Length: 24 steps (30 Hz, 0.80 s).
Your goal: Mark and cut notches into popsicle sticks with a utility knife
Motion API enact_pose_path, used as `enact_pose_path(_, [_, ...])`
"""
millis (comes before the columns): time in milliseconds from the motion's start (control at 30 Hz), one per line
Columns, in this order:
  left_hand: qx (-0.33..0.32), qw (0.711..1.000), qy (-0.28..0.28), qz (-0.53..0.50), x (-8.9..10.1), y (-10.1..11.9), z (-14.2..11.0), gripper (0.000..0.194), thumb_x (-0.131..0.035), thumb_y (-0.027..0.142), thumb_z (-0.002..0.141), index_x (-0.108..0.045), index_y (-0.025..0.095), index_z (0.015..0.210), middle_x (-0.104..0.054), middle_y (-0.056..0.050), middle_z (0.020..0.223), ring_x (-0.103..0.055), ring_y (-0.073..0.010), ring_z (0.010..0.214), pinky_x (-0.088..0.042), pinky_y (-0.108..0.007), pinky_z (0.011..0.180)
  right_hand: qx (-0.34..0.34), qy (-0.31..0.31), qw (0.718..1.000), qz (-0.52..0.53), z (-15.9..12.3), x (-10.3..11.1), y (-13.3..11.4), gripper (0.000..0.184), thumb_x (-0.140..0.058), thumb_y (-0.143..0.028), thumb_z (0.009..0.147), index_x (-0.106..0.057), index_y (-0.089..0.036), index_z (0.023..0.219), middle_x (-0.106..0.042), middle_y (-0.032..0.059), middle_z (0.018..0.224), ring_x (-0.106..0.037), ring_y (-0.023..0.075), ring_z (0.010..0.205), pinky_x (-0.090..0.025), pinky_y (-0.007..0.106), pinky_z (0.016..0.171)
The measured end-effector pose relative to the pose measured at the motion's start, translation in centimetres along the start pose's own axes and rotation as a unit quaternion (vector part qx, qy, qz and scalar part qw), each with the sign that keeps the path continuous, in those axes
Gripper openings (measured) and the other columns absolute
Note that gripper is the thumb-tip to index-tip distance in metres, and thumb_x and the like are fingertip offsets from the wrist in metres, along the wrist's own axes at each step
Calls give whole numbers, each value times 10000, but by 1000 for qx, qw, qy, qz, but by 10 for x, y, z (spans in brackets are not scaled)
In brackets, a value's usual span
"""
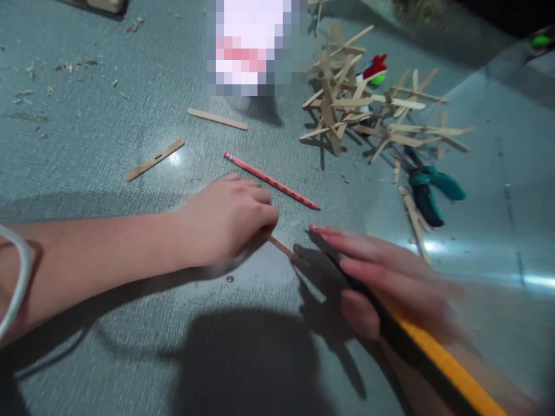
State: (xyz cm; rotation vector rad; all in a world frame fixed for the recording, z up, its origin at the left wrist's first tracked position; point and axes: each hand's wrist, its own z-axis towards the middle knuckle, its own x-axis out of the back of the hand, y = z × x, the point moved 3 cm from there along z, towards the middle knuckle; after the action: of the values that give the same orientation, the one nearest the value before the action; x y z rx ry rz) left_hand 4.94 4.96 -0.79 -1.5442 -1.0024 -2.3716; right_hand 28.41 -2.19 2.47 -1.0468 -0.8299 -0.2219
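Left hand (232, 216) grips wooden stick (281, 247), right hand (401, 283) holds yellow-black tool (446, 361); pressing on the stick's exposed end could pivot it.

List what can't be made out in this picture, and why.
Head view: upper end of the thin stick, hidden under the left hand.
Head view: exact grip of the right hand, blurred.
Head view: lower end of the black-and-yellow tool, cut off by the bottom edge.
Head view: top-centre object, masked by pixelation.

One pencil (272, 181), one pliers (425, 196), one yellow-black tool (442, 361), many sticks (217, 119)
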Motion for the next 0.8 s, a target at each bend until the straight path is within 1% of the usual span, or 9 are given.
enact_pose_path(67, [-77, 995, -10, 56, 5, 7, -1, 311, -498, 208, 1023, -747, 205, 837, -749, -45, 855, -635, -207, 771, -427, -396, 729, 2, 96, 995, 9, 2, -5, 16, 304, -665, -290, 984, -705, -381, 1270, -782, 38, 1317, -767, 313, 1195, -673, 507, 973])
enact_pose_path(133, [-139, 986, -36, 87, 8, 14, -2, 416, -418, 180, 1055, -741, 216, 797, -740, -49, 829, -605, -190, 711, -395, -393, 677, 9, 108, 994, 29, 6, -13, 26, 319, -665, -277, 978, -711, -369, 1280, -803, 35, 1265, -789, 287, 1136, -675, 458, 936])
enact_pose_path(167, [-153, 983, -43, 88, 10, 16, -3, 439, -402, 170, 1059, -738, 222, 782, -736, -47, 819, -593, -184, 685, -379, -393, 653, 16, 110, 993, 36, 8, -14, 28, 328, -666, -264, 972, -712, -364, 1281, -809, 37, 1248, -794, 283, 1118, -674, 447, 925])
enact_pose_path(233, [-159, 982, -62, 79, 11, 16, -3, 426, -425, 176, 1054, -742, 235, 774, -738, -44, 818, -597, -183, 683, -371, -392, 636, 21, 98, 994, 40, 11, -16, 28, 354, -670, -235, 958, -706, -366, 1285, -811, 36, 1239, -794, 283, 1114, -669, 443, 930])
enact_pose_path(300, [-148, 984, -71, 72, 12, 14, -3, 380, -465, 198, 1041, -763, 250, 812, -748, -40, 840, -612, -188, 711, -385, -387, 649, 22, 85, 996, 34, 13, -15, 25, 368, -673, -213, 948, -698, -370, 1280, -811, 33, 1236, -795, 281, 1112, -667, 441, 942])
enact_pose_path(367, [-123, 988, -62, 74, 13, 11, -2, 337, -495, 240, 1038, -785, 256, 868, -758, -38, 866, -625, -193, 740, -395, -384, 668, 20, 77, 996, 29, 15, -15, 23, 364, -679, -195, 936, -699, -359, 1260, -816, 36, 1221, -799, 277, 1100, -668, 429, 945])
enact_pose_path(500, [-65, 996, -48, 46, 14, 5, 0, 259, -578, 307, 1010, -803, 241, 900, -768, -35, 893, -663, -206, 818, -416, -372, 712, 37, 85, 995, 25, 18, -15, 22, 334, -683, -174, 922, -708, -326, 1218, -828, 38, 1168, -812, 265, 1058, -679, 400, 922])
enact_pose_path(633, [-32, 998, -55, -20, 15, 1, 1, 215, -618, 256, 970, -815, 228, 889, -777, -27, 889, -678, -201, 839, -435, -358, 755, 52, 107, 992, 37, 22, -15, 20, 318, -699, -161, 902, -715, -305, 1184, -841, 38, 1101, -826, 256, 990, -701, 380, 849])
enact_pose_path(800, [5, 996, -62, -70, 15, -2, 4, 177, -669, 235, 963, -820, 222, 871, -780, -18, 878, -673, -197, 852, -439, -350, 798, 54, 84, 995, 20, 26, -14, 16, 284, -658, -143, 894, -716, -297, 1125, -846, 51, 1068, -834, 257, 954, -714, 377, 815])
